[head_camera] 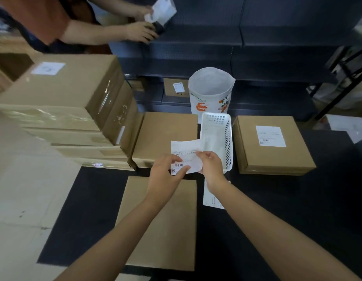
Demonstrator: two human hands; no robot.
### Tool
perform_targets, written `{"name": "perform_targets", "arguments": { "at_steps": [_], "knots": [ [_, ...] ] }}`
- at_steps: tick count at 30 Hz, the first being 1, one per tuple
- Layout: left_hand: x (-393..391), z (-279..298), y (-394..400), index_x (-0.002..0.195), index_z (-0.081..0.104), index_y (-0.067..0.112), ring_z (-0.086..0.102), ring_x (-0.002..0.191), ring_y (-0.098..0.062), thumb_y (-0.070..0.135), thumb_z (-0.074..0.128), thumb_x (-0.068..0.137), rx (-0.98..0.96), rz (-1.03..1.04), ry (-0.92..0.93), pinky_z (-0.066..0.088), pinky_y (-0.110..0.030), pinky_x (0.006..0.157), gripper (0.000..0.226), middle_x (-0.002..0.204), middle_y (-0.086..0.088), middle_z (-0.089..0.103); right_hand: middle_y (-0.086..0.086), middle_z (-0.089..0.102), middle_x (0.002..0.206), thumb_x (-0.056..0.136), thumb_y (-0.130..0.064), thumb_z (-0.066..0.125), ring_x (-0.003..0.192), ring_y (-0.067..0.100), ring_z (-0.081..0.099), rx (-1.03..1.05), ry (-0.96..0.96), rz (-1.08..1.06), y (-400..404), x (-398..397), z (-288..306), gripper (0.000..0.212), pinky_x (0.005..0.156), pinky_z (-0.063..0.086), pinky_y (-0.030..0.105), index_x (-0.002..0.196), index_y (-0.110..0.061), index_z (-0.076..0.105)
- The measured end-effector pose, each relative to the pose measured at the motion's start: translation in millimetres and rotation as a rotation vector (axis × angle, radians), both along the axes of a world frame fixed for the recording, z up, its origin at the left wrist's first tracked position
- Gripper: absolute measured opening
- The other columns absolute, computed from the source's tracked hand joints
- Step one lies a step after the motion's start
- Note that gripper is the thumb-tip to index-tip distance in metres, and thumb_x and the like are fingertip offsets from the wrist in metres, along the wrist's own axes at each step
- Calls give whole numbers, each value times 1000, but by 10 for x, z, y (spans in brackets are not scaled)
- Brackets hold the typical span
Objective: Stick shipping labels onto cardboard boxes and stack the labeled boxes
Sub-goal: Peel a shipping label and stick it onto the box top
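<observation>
Both hands hold a white shipping label [184, 148] in the air above the dark table. My left hand [166, 175] pinches its lower left corner near the barcode. My right hand [211, 166] pinches its right edge, where the paper curls. Below my arms lies a plain cardboard box [172, 236] with no label. Another unlabeled box [166, 134] sits behind the label. To the right, a box [255, 155] carries a white label [270, 136] on its top.
A white perforated basket [217, 136] stands between the boxes, a white printed bag [211, 92] behind it. A tall stack of taped boxes [60, 110] fills the left. A paper strip [212, 196] lies under my right forearm. Another person's hands [141, 31] work at the dark shelving.
</observation>
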State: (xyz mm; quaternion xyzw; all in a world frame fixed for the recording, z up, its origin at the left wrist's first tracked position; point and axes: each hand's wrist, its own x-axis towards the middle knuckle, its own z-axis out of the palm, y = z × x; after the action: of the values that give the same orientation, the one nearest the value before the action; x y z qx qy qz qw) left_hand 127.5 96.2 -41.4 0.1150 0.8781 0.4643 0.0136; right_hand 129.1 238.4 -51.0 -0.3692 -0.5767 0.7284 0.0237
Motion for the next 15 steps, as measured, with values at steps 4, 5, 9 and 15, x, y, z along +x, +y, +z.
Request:
{"name": "perform_targets", "arguments": {
  "at_steps": [4, 5, 9, 15],
  "knots": [
    [-14, -100, -546, 109, 53, 23, 43, 107, -10, 42, 70, 80, -13, 206, -165, 39, -29, 94, 38, 113, 10, 45, 10, 68, 97, 93, -19, 60, 88, 22, 66, -69, 24, -41, -518, 170, -55, 13, 79, 55, 36, 83, -14, 53],
    [-18, -138, -675, 105, 56, 25, 42, 108, -12, 48, 67, 80, -22, 208, -211, 37, -29, 94, 36, 113, 9, 47, 10, 68, 97, 93, -19, 60, 89, 23, 66, -66, 23, -48, -653, 216, -73, 13, 81, 55, 38, 83, -13, 53],
    [61, -268, -1095, 87, 67, 24, 51, 105, -26, 52, 52, 88, -121, 113, -240, 42, -42, 92, 32, 108, -2, 57, 6, 69, 95, 94, -23, 58, 87, 19, 67, 4, 3, -43, -1127, 419, -177, 11, 77, 55, 34, 86, -15, 56],
    [276, -411, -1402, 96, 67, 19, 49, 107, -21, 43, 51, 94, -197, 50, -252, 41, -42, 96, 29, 114, 2, 49, -4, 62, 90, 97, -31, 54, 79, 4, 59, 317, -122, 34, -1399, 818, -231, 17, 57, 44, 13, 99, -15, 55]
  ]
}}
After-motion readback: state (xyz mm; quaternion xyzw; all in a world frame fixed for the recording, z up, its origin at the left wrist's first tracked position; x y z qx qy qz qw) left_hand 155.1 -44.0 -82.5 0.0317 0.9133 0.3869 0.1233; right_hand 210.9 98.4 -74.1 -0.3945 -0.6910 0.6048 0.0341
